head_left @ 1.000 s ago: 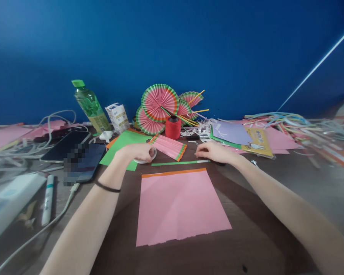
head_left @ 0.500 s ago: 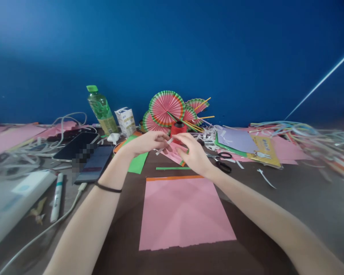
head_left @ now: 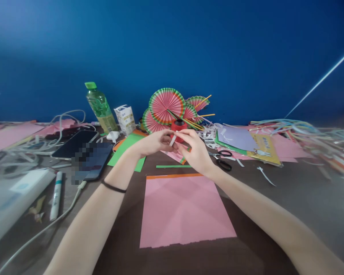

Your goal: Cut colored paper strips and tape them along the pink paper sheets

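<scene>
A short white strip point(head_left: 173, 140), perhaps tape or its backing, is between my two hands above the middle of the table. The thumb and fingers of my right hand point(head_left: 195, 151) pinch its upper end. My left hand point(head_left: 157, 141) is closed with curled fingers at its lower end. Just behind my fingers stands a red spool point(head_left: 179, 124). Below them lies a small pink paper piece point(head_left: 174, 156) with green and orange edges, partly hidden by my hands. In front, a pink sheet point(head_left: 186, 210) with an orange top edge lies flat, and a thin green strip point(head_left: 172, 166) is just beyond it.
Folded watermelon-patterned paper fans point(head_left: 166, 106) stand against the blue wall. Black-handled scissors point(head_left: 224, 159) and a yellow packet point(head_left: 263, 151) lie right. Left are a green bottle point(head_left: 101, 109), a white box point(head_left: 125, 119), phones point(head_left: 96, 162), a marker point(head_left: 56, 196) and green paper point(head_left: 126, 151).
My left hand has shifted right, closer to my right hand, uncovering more green paper. The white strip now stands more upright between the fingers.
</scene>
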`<state>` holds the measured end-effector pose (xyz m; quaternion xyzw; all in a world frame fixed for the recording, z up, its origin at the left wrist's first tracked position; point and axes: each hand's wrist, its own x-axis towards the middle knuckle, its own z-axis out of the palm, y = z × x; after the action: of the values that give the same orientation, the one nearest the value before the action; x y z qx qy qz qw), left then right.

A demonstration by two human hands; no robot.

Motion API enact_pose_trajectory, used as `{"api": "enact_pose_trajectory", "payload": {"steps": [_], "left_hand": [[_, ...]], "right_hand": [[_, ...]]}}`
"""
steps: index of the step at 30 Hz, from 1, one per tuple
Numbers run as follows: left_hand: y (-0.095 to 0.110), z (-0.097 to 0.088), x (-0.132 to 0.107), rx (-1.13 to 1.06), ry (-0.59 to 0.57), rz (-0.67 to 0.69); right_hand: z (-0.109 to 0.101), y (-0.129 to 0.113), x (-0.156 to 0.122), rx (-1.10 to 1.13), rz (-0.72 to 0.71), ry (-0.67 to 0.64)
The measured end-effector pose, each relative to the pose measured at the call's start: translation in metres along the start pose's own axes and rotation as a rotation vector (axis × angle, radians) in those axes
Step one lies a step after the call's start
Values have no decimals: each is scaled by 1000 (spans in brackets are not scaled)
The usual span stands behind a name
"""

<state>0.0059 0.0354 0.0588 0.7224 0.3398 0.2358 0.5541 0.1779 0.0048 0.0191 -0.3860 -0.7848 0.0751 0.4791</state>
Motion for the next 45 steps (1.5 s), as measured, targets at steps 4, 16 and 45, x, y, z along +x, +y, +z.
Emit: {"api": "enact_pose_trajectory", "payload": {"steps": [4,16,45], "left_hand": [[-1,4,2,110,47,42],[-5,10,6,376,98,55],[-5,15,6,474,162,-37]], "right_hand": [[1,3,-3,4,-21,-36],[-4,6,0,19,60,9],[-9,7,-1,131,242,-141]]}}
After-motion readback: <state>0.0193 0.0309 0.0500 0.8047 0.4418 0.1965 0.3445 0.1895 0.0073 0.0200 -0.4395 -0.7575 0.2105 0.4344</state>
